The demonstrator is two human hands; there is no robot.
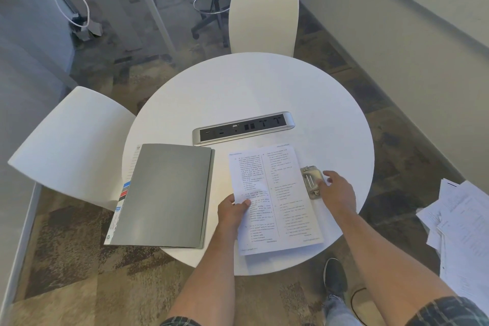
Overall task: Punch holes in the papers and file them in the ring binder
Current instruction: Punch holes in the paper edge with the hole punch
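A thin stack of printed papers [280, 193] lies on the round white table [264, 87], its near end over the table edge. My left hand [232, 209] pinches the stack's left edge, thumb on top. A metal hole punch [311, 181] sits at the papers' right edge, and that edge seems to run into it. My right hand [337, 192] rests on the punch's right side with fingers fairly straight. To the left lies the closed grey ring binder [166, 196], with a white index sheet with coloured tabs [127, 188] sticking out of its left side.
A silver power and socket strip [243, 127] is set into the table just beyond the papers. White chairs stand at the left [71, 145] and at the far side [263, 21]. More loose printed sheets [460, 233] are piled at the right. My shoe [334, 275] shows below the table edge.
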